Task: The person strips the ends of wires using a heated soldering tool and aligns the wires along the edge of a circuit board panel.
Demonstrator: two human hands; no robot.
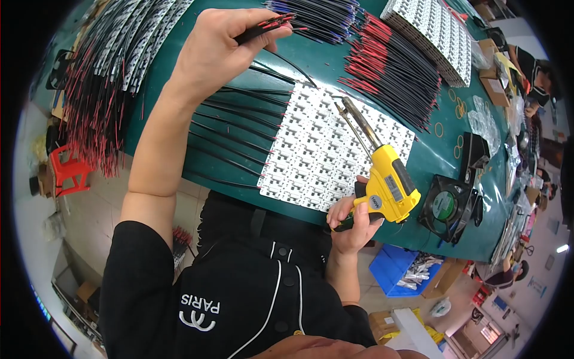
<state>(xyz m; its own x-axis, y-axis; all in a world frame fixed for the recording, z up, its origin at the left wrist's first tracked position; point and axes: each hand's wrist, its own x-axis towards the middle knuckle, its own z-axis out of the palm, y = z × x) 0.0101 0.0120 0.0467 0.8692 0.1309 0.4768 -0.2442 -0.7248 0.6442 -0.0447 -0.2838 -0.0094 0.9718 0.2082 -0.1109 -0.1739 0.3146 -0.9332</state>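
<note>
My left hand is closed around a small bunch of black wires with red tips, raised over the far left part of the white circuit board panel. One wire runs down from this hand to the panel's far edge. In my right hand is a yellow soldering gun, its fingers wrapped round the handle. The gun's metal tip points at the panel's far edge, close to the wire's end; I cannot tell whether they touch. Several black wires extend leftward from the panel's left edge.
Wire bundles and stacked white panels lie at the back right. Wired panels hang over the left edge. A fan stands on the right, above a blue bin. A red stool is at left; people work far right.
</note>
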